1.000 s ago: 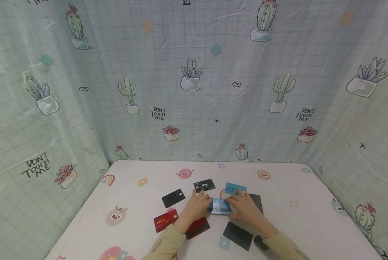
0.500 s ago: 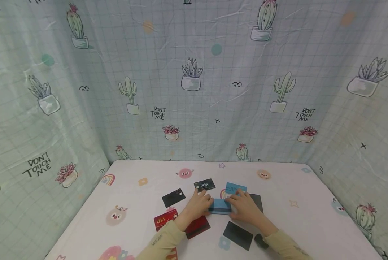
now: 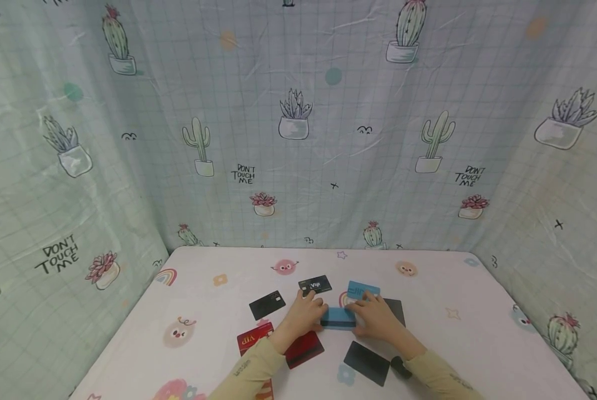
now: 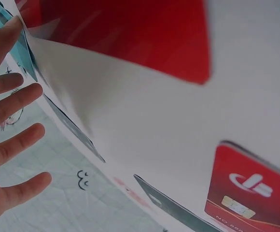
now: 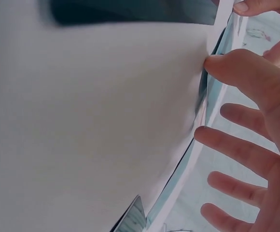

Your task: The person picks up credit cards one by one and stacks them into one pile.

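Note:
Between my two hands, a blue bank-style card (image 3: 338, 319) with a dark stripe shows above the table in the head view. My left hand (image 3: 302, 315) pinches its left end, thumb (image 4: 10, 30) on the near side and the other fingers spread beyond. At the right end my right hand (image 3: 379, 321) pinches the card between thumb (image 5: 227, 65) and fingers, the rest of them fanned out. A black Vip card (image 3: 315, 284) lies just past my left fingertips. Another blue card (image 3: 364, 289) lies behind my right fingertips.
Around the hands lie a black card (image 3: 267, 305), a red VIP card (image 3: 254, 338), a striped red card (image 3: 305, 350) partly under the left forearm, and dark cards (image 3: 366, 363) (image 3: 396, 312) on the right. A small black object (image 3: 400, 367) sits by the right sleeve. Patterned curtains (image 3: 298, 166) enclose the table.
The card's face has lost its bright glare, and its dark stripe shows plainly now. Both hands stay almost in the same place.

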Demonstrator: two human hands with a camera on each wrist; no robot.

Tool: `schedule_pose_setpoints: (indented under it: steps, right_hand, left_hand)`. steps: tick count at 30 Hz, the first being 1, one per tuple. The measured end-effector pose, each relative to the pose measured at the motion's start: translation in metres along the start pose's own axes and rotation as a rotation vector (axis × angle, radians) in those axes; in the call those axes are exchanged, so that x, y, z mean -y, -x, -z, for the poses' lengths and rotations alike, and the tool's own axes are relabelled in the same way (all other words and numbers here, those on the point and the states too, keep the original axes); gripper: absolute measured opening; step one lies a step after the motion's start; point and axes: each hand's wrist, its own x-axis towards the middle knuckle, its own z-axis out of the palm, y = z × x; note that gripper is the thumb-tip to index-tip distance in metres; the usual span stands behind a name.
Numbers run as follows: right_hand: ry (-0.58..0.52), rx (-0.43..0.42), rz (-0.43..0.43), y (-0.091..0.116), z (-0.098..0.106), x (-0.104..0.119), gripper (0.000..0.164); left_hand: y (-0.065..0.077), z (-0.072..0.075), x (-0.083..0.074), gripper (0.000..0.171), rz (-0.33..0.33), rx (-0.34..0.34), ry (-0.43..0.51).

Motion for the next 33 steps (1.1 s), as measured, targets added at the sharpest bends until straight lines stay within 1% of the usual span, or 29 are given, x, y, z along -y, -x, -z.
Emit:
schedule_pose_setpoints:
  steps: [8, 12, 18, 22, 25, 28, 31, 32, 33]
  right_hand:
    - [-0.035, 0.037, -0.028, -0.002, -0.003, -0.002, 0.049]
    - [-0.050, 0.051, -0.031, -0.002, -0.004, -0.005, 0.048]
    - [-0.034, 0.063, 0.000, -0.002, -0.004, -0.007, 0.047]
    - [-0.026, 0.078, 0.022, -0.002, -0.003, -0.008, 0.047]
    - [-0.027, 0.081, 0.058, -0.002, -0.001, -0.009, 0.047]
    - [-0.004, 0.072, 0.106, 0.000, 0.000, -0.010, 0.046]
    - [0.046, 0.057, 0.154, 0.001, 0.000, -0.011, 0.046]
    - [0.063, 0.054, 0.164, 0.001, 0.001, -0.011, 0.046]
    - [0.075, 0.052, 0.173, 0.001, 0.001, -0.011, 0.046]
  left_hand:
    - [-0.001, -0.002, 0.001, 0.042, 0.000, 0.040, 0.032]
    - [-0.001, -0.005, 0.002, 0.039, -0.012, 0.035, 0.039]
    - [0.001, -0.006, 0.004, 0.037, -0.047, 0.009, 0.045]
    - [0.001, -0.007, 0.005, 0.036, -0.053, 0.022, 0.066]
    - [0.001, -0.010, 0.005, 0.036, -0.053, 0.031, 0.079]
    - [0.002, -0.012, 0.006, 0.035, -0.060, 0.008, 0.091]
    - [0.003, -0.015, 0.006, 0.034, -0.075, -0.034, 0.100]
    - [0.003, -0.019, 0.007, 0.034, -0.086, -0.060, 0.105]
    - [0.004, -0.019, 0.008, 0.034, -0.091, -0.069, 0.106]
